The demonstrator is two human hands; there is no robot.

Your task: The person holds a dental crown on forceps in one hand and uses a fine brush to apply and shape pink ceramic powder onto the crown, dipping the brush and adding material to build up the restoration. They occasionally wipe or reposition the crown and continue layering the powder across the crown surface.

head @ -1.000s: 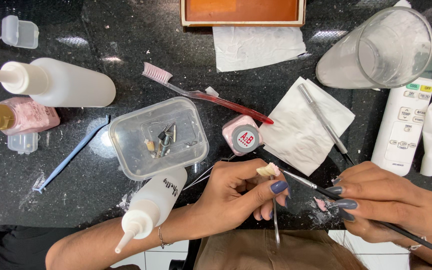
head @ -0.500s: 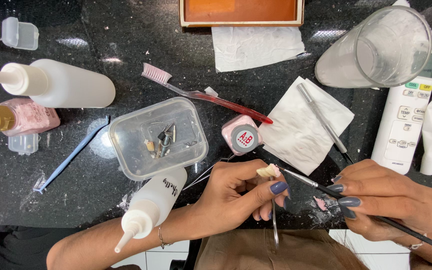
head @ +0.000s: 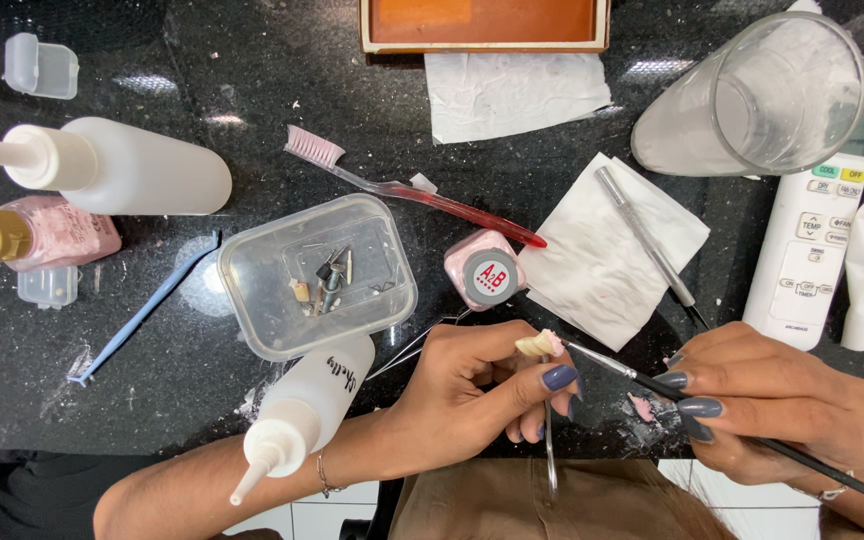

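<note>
Small tooth-like piece (head: pixel 540 345) sits pinched in the left hand (head: pixel 472 385) fingertips above the black counter (head: pixel 202 390). The right hand (head: pixel 777 400) grips a thin brush (head: pixel 752 435), its tip touching the piece. A pink-capped jar (head: pixel 487 270) stands just behind.

The left hand (head: pixel 472 385) pinches a small pale tooth-like piece (head: pixel 539 345) between thumb and fingers (head: pixel 558 377) over the black tabletop (head: pixel 202 400), with thin metal tweezers (head: pixel 549 450) hanging beneath it. The right hand (head: pixel 782 400) holds a fine black brush (head: pixel 752 425) whose tip touches the piece. Just beside the left hand lie a white squeeze bottle (head: pixel 302 410) and a clear plastic tub (head: pixel 317 275).
</note>
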